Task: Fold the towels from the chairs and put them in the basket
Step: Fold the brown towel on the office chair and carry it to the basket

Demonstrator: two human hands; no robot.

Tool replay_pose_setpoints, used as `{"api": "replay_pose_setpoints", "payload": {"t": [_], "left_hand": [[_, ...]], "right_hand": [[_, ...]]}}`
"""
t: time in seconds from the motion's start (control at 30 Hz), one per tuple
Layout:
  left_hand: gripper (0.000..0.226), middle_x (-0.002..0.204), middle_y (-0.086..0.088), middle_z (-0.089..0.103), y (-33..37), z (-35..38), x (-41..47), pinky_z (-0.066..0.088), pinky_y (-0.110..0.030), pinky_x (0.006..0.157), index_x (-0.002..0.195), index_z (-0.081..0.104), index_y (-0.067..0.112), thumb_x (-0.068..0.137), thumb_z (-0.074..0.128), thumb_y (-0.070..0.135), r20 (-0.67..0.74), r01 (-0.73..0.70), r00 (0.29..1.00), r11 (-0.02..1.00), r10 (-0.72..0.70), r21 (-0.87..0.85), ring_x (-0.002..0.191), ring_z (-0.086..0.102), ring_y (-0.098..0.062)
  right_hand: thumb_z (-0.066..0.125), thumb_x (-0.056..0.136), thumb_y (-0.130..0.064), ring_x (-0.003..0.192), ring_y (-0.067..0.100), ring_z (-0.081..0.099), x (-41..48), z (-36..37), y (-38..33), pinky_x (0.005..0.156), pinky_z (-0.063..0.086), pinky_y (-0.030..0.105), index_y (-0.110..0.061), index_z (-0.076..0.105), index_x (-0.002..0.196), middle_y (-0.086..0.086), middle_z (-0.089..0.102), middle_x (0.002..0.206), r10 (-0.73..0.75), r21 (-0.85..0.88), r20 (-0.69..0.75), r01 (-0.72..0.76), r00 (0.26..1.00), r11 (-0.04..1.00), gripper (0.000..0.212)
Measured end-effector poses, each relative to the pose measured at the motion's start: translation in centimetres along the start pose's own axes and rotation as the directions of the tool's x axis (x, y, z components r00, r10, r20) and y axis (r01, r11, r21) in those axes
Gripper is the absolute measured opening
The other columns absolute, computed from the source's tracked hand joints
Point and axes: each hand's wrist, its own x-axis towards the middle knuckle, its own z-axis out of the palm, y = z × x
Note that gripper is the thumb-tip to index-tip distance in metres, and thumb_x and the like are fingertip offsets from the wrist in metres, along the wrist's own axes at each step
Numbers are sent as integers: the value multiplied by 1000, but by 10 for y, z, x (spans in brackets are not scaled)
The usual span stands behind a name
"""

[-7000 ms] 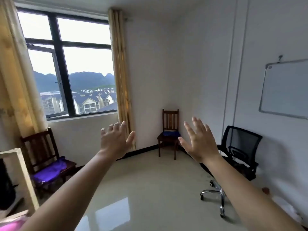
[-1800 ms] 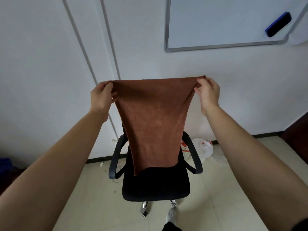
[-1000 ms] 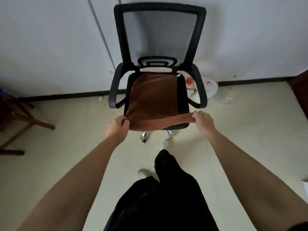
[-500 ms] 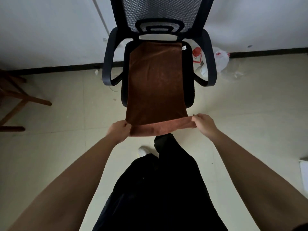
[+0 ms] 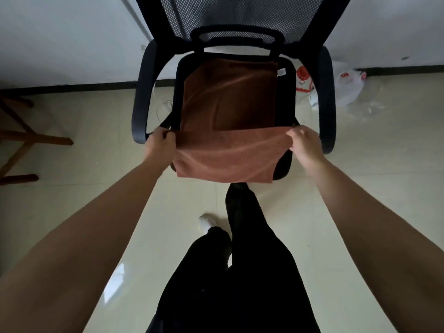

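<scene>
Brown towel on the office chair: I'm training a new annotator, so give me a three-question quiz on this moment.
1. True or false: the brown towel lies on the seat of the black office chair.
2. Which hands grip the towel? A) left only B) right only C) both
3. Fill in: the near edge is being folded toward the chair's ____.

Key: 1 true. 2 C: left hand and right hand each pinch a corner. 3 backrest.

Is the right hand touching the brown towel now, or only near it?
Touching. The head view shows the right hand pinching the near right corner of the brown towel, with the cloth folded back toward the office chair seat.
</scene>
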Motion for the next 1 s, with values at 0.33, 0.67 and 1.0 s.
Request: {"api": "replay_pose_setpoints", "payload": {"t": [0.33,0.67,1.0], "left_hand": [[35,97,-5,61,65,68,173,46,-29,70,121,61,7,94,47,24,40,70,997,979,-64,-191,88,58,-21],[42,116,-6,67,80,98,278,49,-26,90,120,63,12,96,43,40,-29,70,996,961,-81,-269,107,63,-20],[51,97,10,68,72,109,286,54,-29,93,116,65,16,77,71,48,-191,-71,982,893,-17,-445,92,66,-6]], "right_hand": [[55,97,-35,108,12,57,173,36,-52,90,45,27,-18,64,126,-6,61,119,-7,101,-71,14,997,995,35],[48,103,-38,92,7,54,276,58,-66,70,39,14,-24,63,89,-14,56,84,-84,14,-197,88,977,996,25],[57,95,-42,104,13,64,295,77,-62,84,46,16,-16,63,127,-6,64,105,-239,-102,-334,217,912,971,42]]}}
